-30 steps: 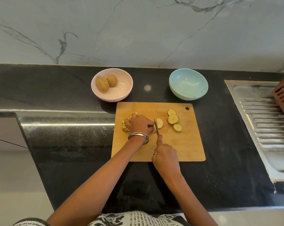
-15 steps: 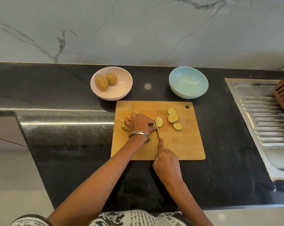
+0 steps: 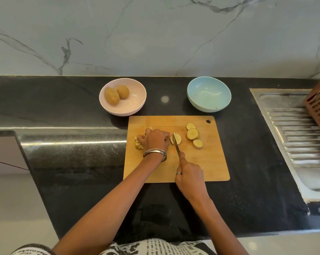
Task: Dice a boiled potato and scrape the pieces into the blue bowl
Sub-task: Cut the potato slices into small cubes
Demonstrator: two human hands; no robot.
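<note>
Left hand (image 3: 154, 139) is curling its grip over the potato (image 3: 171, 139) on the wooden cutting board (image 3: 207, 162). Right hand (image 3: 189, 174) is clamping its grip round the knife (image 3: 177, 147), forefinger lying along the blade, which is meeting the potato beside one cut slice (image 3: 177, 138). Three more slices (image 3: 192, 133) are lying to the right — touching each other. Diced bits (image 3: 138, 143) are showing left of the hand. Blue bowl (image 3: 209, 94) is sitting on the tabletop (image 3: 72, 153) behind the board; pink bowl (image 3: 122, 96) is holding two whole potatoes (image 3: 112, 95).

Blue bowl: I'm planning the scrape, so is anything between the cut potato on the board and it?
Nothing visible. The blue bowl sits just beyond the board's far edge, past the slices; only bare counter between.
</note>
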